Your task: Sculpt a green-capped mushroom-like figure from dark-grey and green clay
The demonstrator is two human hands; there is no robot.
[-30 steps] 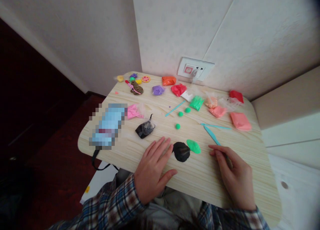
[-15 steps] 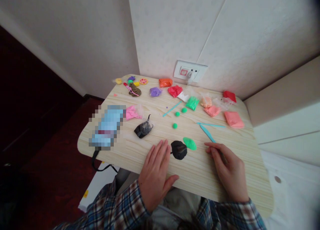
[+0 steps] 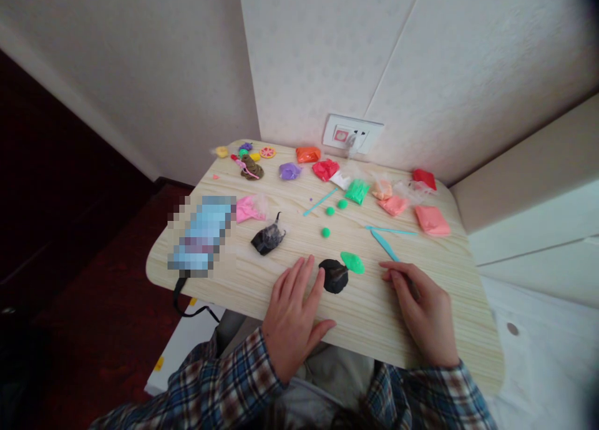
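Observation:
My left hand (image 3: 296, 311) lies palm down near the table's front edge, fingers stretched and spread. Its index fingertip touches or overlaps the left edge of a flattened black clay disc (image 3: 335, 278). A flat green clay oval (image 3: 352, 263) adjoins that disc at its upper right. My right hand (image 3: 425, 308) rests on its side to the right, thumb and fingers curled together; whatever is inside them is hidden. A blue plastic clay knife (image 3: 384, 245) runs down to its index finger, where its lower end is covered. Small green clay balls (image 3: 326, 232) lie farther back.
An opened black clay packet (image 3: 268, 238) and a pink one (image 3: 250, 208) lie left, beside a blurred phone (image 3: 206, 230) with a black strap. Several coloured clay packets (image 3: 358, 191) line the wooden table's (image 3: 262, 280) back. Thin blue sticks (image 3: 321, 202) lie mid-table. A wall socket (image 3: 353, 134) is behind.
My left index finger has spread away from its neighbours toward the black disc and now meets its edge. My right hand keeps its curled pose. The whole view has shifted slightly.

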